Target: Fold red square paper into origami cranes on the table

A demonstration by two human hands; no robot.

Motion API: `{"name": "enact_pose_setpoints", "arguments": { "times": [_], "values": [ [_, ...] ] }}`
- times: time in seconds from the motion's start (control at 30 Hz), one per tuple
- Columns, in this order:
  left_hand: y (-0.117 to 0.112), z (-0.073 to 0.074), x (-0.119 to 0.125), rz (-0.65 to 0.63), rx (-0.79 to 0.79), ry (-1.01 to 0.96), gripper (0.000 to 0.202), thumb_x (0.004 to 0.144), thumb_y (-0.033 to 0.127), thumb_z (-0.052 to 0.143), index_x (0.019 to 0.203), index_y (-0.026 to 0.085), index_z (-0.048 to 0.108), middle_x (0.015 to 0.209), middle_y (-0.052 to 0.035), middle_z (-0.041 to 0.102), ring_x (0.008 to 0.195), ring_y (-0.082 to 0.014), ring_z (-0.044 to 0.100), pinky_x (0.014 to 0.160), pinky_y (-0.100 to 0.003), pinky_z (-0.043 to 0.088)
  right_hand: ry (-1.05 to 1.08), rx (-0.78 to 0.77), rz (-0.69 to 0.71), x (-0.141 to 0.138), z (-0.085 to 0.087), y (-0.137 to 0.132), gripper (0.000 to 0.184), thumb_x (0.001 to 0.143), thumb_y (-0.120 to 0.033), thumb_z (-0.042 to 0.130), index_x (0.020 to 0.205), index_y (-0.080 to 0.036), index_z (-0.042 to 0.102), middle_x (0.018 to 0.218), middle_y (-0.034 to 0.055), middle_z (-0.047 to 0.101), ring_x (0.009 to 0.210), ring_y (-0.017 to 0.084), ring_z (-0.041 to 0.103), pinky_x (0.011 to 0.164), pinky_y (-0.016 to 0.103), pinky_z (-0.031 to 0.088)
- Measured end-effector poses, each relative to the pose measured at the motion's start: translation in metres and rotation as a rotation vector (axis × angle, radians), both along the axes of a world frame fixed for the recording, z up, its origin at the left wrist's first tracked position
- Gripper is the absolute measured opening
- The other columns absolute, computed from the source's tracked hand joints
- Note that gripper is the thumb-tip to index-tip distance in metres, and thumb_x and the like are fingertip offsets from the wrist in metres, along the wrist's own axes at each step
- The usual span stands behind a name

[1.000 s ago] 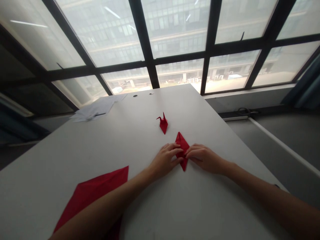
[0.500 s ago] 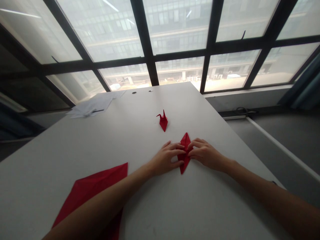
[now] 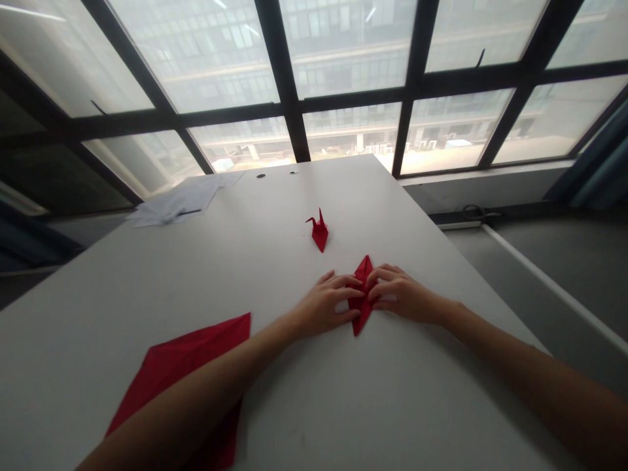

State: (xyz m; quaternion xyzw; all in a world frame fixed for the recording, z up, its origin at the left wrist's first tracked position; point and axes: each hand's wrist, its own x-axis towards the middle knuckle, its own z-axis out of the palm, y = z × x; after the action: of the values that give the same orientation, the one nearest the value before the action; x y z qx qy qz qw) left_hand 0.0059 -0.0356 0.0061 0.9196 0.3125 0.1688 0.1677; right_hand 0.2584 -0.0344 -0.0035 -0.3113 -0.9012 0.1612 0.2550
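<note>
A narrow diamond of folded red paper (image 3: 363, 319) lies flat on the white table, its long points facing away from me and towards me. My left hand (image 3: 328, 302) holds its left side down, fingers bent over the paper and the thumb near the lower part. From the right, my right hand (image 3: 400, 293) is closed on the middle of the diamond, fingertips gathered at the right edge. The fingers of both hands nearly meet and cover the centre. Just beyond them stands a finished red paper crane (image 3: 320, 235), touched by neither hand.
A larger red paper sheet (image 3: 196, 350) lies at the front left, partly under my left forearm. White papers (image 3: 179, 199) with a dark pen-like stick (image 3: 190, 212) are at the far left. The table's right edge (image 3: 456, 261) runs beside my right arm, with windows behind.
The right hand's fingers have shifted slightly on the diamond, with the thumb more visible beneath. The left hand stays almost in place. The whole view has moved a little.
</note>
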Motion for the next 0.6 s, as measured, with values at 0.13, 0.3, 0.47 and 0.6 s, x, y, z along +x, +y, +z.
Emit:
{"name": "enact_pose_setpoints", "arguments": {
  "times": [0.13, 0.3, 0.47, 0.6],
  "values": [
    [0.0, 0.001, 0.0, -0.002, 0.007, 0.002, 0.036, 0.085, 0.032, 0.07, 0.121, 0.031, 0.066, 0.135, -0.0034, 0.059, 0.127, -0.0221, 0.054, 0.121, -0.045, 0.019, 0.013, 0.011, -0.014, 0.0, -0.002, 0.001, 0.009, 0.087, -0.031, 0.07, 0.093, -0.028, 0.075, 0.108, 0.0043, 0.068, 0.108, 0.021, 0.056, 0.099, 0.038, 0.042],
    [0.0, 0.0, 0.001, 0.004, 0.011, -0.001, 0.034, 0.086, 0.032, 0.069, 0.12, 0.031, 0.066, 0.134, -0.0022, 0.06, 0.126, -0.0205, 0.055, 0.121, -0.044, 0.018, 0.015, 0.052, -0.044, -0.005, -0.007, 0.001, 0.009, 0.091, -0.028, 0.065, 0.09, -0.027, 0.075, 0.104, 0.0037, 0.068, 0.105, 0.02, 0.057, 0.096, 0.037, 0.042],
    [0.0, 0.001, 0.001, 0.008, 0.006, 0.002, 0.035, 0.084, 0.035, 0.071, 0.118, 0.031, 0.066, 0.134, -0.0021, 0.059, 0.126, -0.0211, 0.054, 0.121, -0.045, 0.018, 0.001, 0.058, -0.089, -0.01, -0.006, -0.001, 0.009, 0.091, -0.028, 0.065, 0.086, -0.025, 0.073, 0.103, 0.0034, 0.068, 0.103, 0.02, 0.056, 0.094, 0.037, 0.04],
    [-0.002, 0.005, 0.001, 0.002, -0.003, 0.006, 0.046, 0.078, 0.039, 0.076, 0.121, 0.03, 0.065, 0.135, -0.0039, 0.058, 0.126, -0.0248, 0.054, 0.121, -0.048, 0.018, 0.012, 0.049, -0.123, -0.012, -0.005, -0.001, 0.005, 0.087, -0.028, 0.07, 0.086, -0.024, 0.071, 0.101, 0.0036, 0.067, 0.103, 0.021, 0.056, 0.094, 0.037, 0.039]
  ]
}}
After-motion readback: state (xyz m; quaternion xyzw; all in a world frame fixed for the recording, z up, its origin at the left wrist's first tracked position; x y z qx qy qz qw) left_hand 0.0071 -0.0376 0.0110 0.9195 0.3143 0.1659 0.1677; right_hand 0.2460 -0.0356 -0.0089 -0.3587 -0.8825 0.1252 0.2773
